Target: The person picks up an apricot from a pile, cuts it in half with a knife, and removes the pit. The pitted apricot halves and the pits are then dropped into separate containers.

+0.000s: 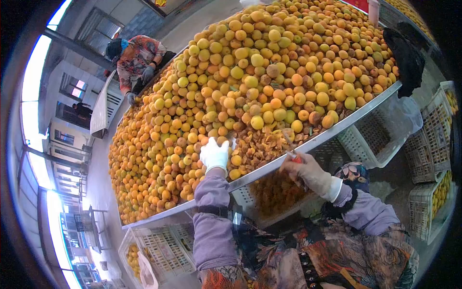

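Observation:
My left hand, in a white glove, reaches onto the near slope of a large heap of apricots. Its fingers are apart among the fruit, with an apricot showing at the fingertips. Beside it, along the table's metal edge, lies a patch of torn, brownish apricot pieces. Over that edge, my right hand, gloved too, is closed round a small tool with a red handle. The tool's tip is thin and blurred, pointing toward the pieces.
Below the table edge stands a crate holding dark orange fruit matter. Other white plastic crates stand lower left and at right. Across the heap, a person with gloved hands works at the fruit. Black cloth hangs over the right corner.

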`<action>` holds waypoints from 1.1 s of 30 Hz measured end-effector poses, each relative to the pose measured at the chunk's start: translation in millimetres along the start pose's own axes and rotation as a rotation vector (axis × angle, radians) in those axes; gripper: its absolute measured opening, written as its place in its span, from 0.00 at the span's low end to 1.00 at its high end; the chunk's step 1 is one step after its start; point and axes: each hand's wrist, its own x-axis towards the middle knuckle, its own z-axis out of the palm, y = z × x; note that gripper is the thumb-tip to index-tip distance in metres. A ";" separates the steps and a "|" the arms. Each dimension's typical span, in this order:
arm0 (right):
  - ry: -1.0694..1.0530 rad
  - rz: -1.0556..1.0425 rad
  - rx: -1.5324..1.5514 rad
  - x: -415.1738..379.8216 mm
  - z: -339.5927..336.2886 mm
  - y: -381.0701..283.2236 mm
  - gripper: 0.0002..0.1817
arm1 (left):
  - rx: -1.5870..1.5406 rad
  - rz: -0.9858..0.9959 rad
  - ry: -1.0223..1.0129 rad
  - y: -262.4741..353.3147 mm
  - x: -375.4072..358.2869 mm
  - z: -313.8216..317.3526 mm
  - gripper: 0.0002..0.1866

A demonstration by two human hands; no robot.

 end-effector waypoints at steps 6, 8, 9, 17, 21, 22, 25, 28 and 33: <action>0.001 -0.081 -0.157 7.5 0.1 9.0 0.10 | 0.095 -0.074 -0.080 5.1 16.7 16.1 0.27; -0.035 -0.034 -0.183 8.8 -0.1 7.5 0.11 | 0.075 -0.068 -0.086 5.5 16.7 10.7 0.29; -0.041 -0.061 -0.190 10.1 2.1 9.6 0.11 | 0.066 -0.074 -0.071 4.1 18.4 15.6 0.30; 0.027 -0.163 -0.240 7.5 -1.8 31.5 0.16 | -0.855 -0.112 0.155 -10.8 9.6 19.2 0.30; -0.079 -0.183 -0.235 -0.6 -0.7 11.4 0.17 | -1.642 0.260 -0.102 -10.5 -51.0 -25.8 0.23; -0.115 -0.137 -0.243 -4.5 5.6 3.4 0.17 | -1.779 0.236 -0.230 -7.6 -70.6 -35.9 0.22; -0.200 -0.073 -0.265 -9.8 12.0 14.9 0.17 | -2.141 0.150 -0.483 4.3 -127.4 -46.8 0.24; -0.365 -0.007 -0.226 -32.3 29.2 2.6 0.17 | -2.081 0.216 -0.502 9.1 -160.5 -34.8 0.29; -0.356 0.051 -0.367 -42.5 30.0 10.0 0.18 | -2.028 0.214 -0.494 8.9 -185.1 -19.0 0.32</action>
